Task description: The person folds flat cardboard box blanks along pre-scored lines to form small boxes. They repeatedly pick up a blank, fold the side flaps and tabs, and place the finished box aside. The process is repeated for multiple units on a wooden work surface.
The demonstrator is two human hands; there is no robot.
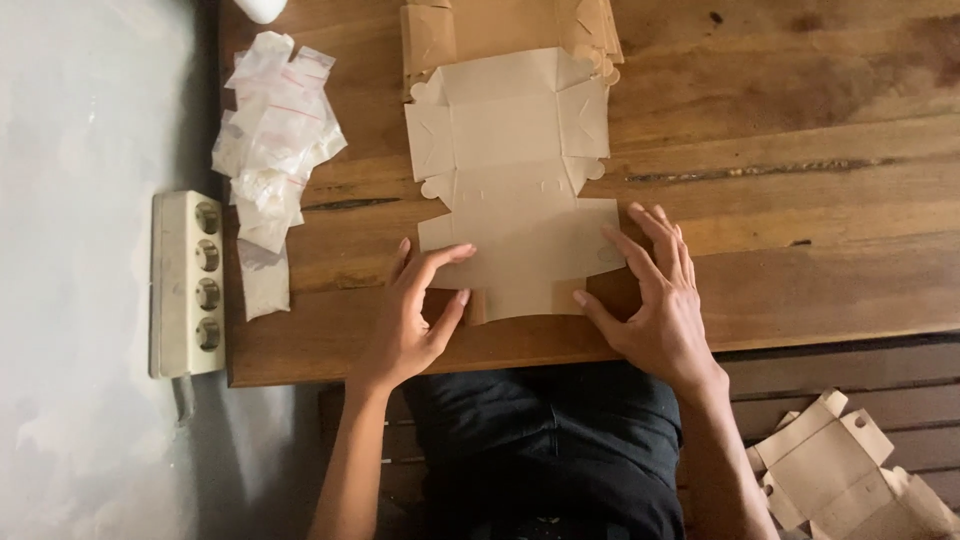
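A flat, unfolded brown cardboard box blank [515,190] lies on the wooden table [800,180] in front of me. My left hand [415,315] rests at its near left corner, forefinger and thumb pinching the edge of the lower flap. My right hand [655,290] presses flat on its near right side, fingers spread over the flap's edge and thumb at the lower edge. Both hands touch the blank; neither lifts it off the table.
A stack of more flat box blanks [440,25] lies at the far edge. A heap of small clear zip bags [270,130] sits at the left. A white power strip [188,285] lies beside the table. Another folded blank [845,475] lies on slats at lower right.
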